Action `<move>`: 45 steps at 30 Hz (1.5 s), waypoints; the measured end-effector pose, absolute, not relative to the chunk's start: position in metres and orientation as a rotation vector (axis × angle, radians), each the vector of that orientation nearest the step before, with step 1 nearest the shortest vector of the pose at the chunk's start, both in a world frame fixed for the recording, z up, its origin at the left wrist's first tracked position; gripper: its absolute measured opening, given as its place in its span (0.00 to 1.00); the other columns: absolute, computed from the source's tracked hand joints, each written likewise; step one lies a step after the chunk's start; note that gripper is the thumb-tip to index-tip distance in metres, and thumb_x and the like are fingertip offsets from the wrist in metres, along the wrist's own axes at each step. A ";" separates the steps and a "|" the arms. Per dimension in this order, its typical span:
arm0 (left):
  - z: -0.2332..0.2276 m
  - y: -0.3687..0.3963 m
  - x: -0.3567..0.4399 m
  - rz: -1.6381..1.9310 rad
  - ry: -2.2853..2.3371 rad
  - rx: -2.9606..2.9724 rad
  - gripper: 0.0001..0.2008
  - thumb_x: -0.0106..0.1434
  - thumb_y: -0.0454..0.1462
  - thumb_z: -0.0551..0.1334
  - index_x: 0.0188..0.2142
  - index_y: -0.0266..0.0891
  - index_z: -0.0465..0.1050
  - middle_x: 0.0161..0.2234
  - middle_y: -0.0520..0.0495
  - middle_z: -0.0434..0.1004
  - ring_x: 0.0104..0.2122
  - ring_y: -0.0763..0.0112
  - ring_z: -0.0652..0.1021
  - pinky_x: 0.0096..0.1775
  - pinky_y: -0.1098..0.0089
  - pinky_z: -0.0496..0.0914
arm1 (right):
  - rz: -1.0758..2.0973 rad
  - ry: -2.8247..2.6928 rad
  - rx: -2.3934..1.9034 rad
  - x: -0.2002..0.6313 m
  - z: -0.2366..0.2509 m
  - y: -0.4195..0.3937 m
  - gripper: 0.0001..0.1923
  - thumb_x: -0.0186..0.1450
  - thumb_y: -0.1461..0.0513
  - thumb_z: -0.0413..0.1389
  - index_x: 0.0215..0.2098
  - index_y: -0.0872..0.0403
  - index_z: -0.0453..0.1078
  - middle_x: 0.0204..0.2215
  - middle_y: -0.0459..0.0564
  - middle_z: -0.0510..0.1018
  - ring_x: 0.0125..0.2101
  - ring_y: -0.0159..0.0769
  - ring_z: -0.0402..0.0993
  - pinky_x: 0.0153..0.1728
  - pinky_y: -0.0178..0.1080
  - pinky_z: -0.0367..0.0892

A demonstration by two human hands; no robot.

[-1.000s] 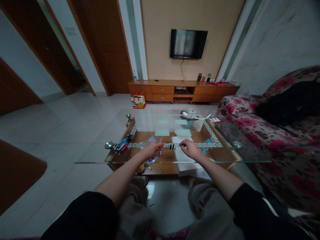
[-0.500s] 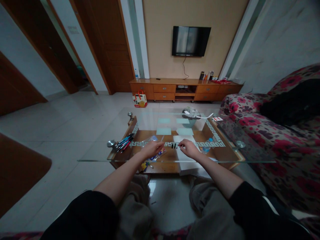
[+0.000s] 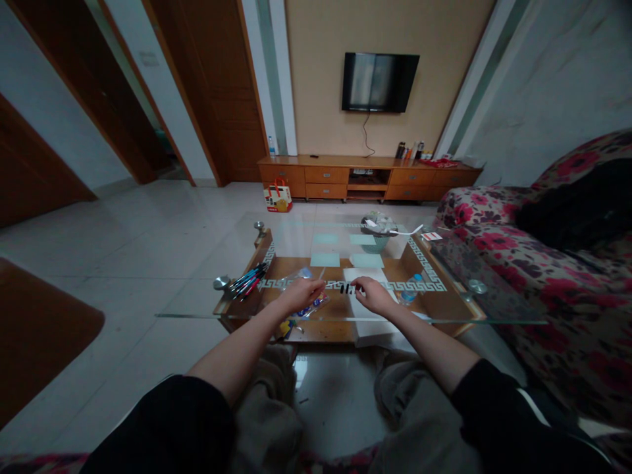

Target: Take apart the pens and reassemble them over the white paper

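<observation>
Resting on glass table [image 3: 197, 315], both hands' fingers curled; grip unclear. Tiled floor, TV [image 3: 380, 82] beyond.

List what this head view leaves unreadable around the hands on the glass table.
- Small black pieces at the right hand: too small to identify.
- Thin stick by the left hand: its lower end is hidden by the fingers.
- Items on the lower shelf: blurred through the glass table.

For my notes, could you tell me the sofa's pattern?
Red flowers on dark fabric, per the head view: sofa.
</observation>
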State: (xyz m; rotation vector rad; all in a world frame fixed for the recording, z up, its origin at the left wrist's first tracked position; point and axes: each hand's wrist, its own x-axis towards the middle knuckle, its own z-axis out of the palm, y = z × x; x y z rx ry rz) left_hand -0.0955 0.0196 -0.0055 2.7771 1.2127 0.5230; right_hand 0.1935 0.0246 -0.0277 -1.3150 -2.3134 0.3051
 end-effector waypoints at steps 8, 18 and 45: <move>-0.004 0.019 -0.095 0.545 1.203 2.762 0.15 0.73 0.42 0.49 0.38 0.42 0.71 0.33 0.47 0.77 0.32 0.69 0.75 0.35 0.72 0.62 | 0.294 -2.319 -1.332 0.193 -0.027 0.024 0.14 0.62 0.68 0.56 0.46 0.54 0.73 0.36 0.50 0.78 0.38 0.37 0.73 0.42 0.37 0.66; -0.006 0.020 -0.096 0.536 1.212 2.784 0.15 0.73 0.42 0.48 0.38 0.43 0.72 0.33 0.47 0.77 0.32 0.69 0.75 0.34 0.71 0.62 | 0.310 -2.332 -1.333 0.194 -0.029 0.023 0.15 0.61 0.68 0.57 0.46 0.54 0.73 0.36 0.50 0.79 0.39 0.38 0.74 0.44 0.38 0.66; -0.006 0.021 -0.096 0.515 1.217 2.796 0.14 0.73 0.42 0.49 0.40 0.42 0.71 0.34 0.46 0.78 0.33 0.68 0.76 0.36 0.71 0.64 | 0.012 -2.094 -1.274 0.194 0.018 0.013 0.17 0.67 0.64 0.52 0.54 0.54 0.66 0.47 0.57 0.72 0.47 0.47 0.69 0.50 0.47 0.65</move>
